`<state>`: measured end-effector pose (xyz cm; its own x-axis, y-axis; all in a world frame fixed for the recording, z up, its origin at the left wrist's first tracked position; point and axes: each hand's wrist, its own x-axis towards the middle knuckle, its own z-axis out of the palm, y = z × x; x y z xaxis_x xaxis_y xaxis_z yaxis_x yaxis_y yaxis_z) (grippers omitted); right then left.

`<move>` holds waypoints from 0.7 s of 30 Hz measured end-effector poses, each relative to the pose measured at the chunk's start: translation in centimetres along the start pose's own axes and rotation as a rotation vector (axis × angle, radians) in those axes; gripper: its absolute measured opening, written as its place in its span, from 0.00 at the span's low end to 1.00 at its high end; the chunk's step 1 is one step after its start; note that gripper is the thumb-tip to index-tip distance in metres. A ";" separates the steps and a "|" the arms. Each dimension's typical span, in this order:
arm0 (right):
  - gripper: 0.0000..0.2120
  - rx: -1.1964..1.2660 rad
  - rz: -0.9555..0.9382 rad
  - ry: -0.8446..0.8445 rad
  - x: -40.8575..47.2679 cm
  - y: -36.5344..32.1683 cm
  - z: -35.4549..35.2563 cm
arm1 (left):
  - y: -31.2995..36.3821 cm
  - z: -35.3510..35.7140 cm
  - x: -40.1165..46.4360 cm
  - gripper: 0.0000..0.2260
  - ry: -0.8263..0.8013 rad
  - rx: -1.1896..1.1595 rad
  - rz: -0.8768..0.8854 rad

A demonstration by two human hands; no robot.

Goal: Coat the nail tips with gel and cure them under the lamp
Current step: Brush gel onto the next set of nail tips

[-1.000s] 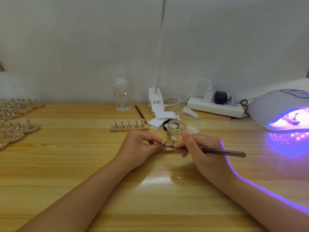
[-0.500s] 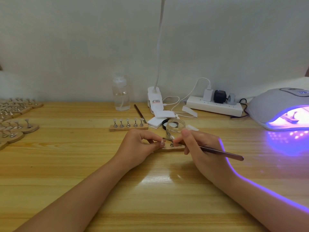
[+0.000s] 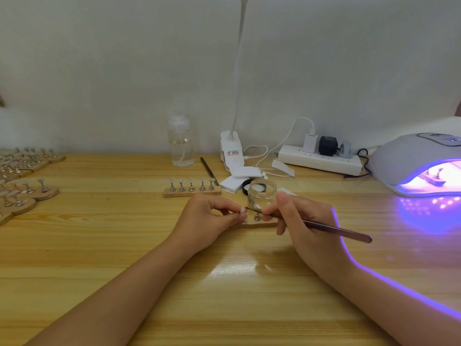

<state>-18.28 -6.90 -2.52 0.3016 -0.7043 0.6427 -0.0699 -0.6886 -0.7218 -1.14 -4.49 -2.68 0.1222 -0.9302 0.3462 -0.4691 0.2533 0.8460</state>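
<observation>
Here, nail tip [image 3: 242, 210] pinched in left hand [image 3: 207, 218] grip, brush [image 3: 324, 227] tip touching it

The brush [image 3: 309, 224] has been drawn back a little and lifted at its tip: half a second ago its bristle end was set down by the metal peg [image 3: 257, 217] on the wooden stand [image 3: 254, 224], and now it is pointed across at the nail tip [image 3: 242, 210] pinched in the grip of the left hand [image 3: 207, 218]. The right hand [image 3: 306, 221] has been shifted slightly toward the right, so that more of the peg is seen between the two hands. The nail tip has been raised slightly and is now seen pale above the left fingertips.
</observation>
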 end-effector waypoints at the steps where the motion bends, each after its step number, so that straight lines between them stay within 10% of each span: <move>1: 0.13 -0.025 -0.011 -0.005 0.1 0.0 -0.1 | 0.0 0.0 0.0 0.06 -0.001 -0.005 -0.002; 21: 0.14 -0.015 0.022 -0.018 0.1 0.0 0.0 | 0.1 0.0 0.0 0.08 0.016 0.024 0.035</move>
<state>-18.25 -6.98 -2.46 0.3168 -0.7163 0.6217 -0.0911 -0.6755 -0.7317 -1.17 -4.45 -2.59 0.1195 -0.9163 0.3822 -0.4940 0.2791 0.8235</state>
